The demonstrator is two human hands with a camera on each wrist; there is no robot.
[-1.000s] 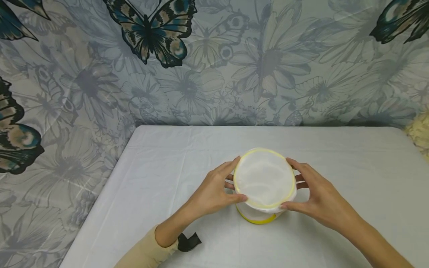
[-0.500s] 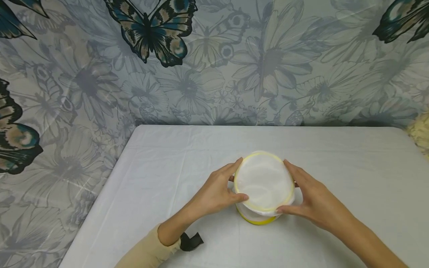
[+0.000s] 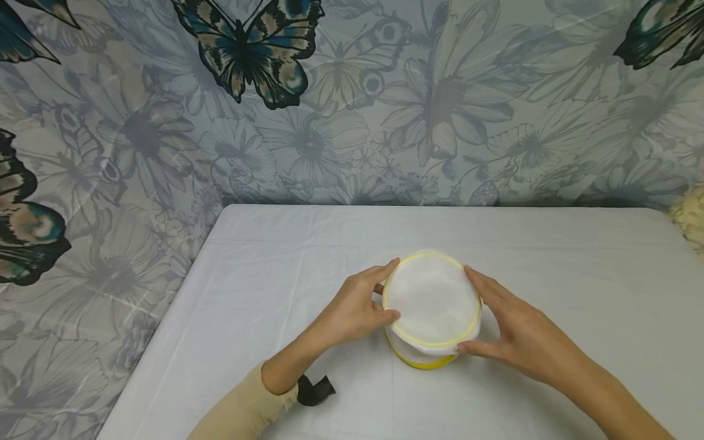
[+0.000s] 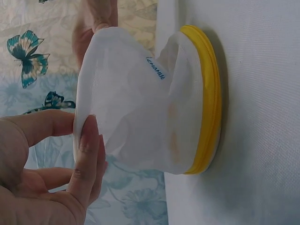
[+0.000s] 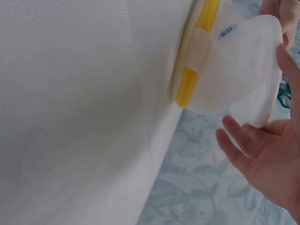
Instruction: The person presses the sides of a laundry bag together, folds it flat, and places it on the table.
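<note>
A white mesh laundry bag [image 3: 431, 299], round with thin yellow piping on its top, stands on the white-covered table. Around its base runs a yellow zipper band [image 4: 209, 98], and a pale tab [image 5: 198, 50] covers part of the band in the right wrist view. Small blue lettering marks the side, which sags and creases above the base. My left hand [image 3: 352, 308] pinches the left of the top rim between thumb and fingers. On the opposite side my right hand [image 3: 522, 327] holds the rim with thumb and forefinger, its other fingers spread below in the right wrist view.
The white tablecloth [image 3: 264, 275] extends around the bag, its far edge meeting a floral and butterfly-patterned backdrop [image 3: 352, 122]. A black strap [image 3: 316, 391] hangs at the left sleeve cuff. Something pale yellow and ruffled [image 3: 690, 214] shows at the right edge.
The bag's top has sunk slightly toward the base. My right hand has shifted a little inward, and my left thumb has moved slightly toward the rim's outer edge.
</note>
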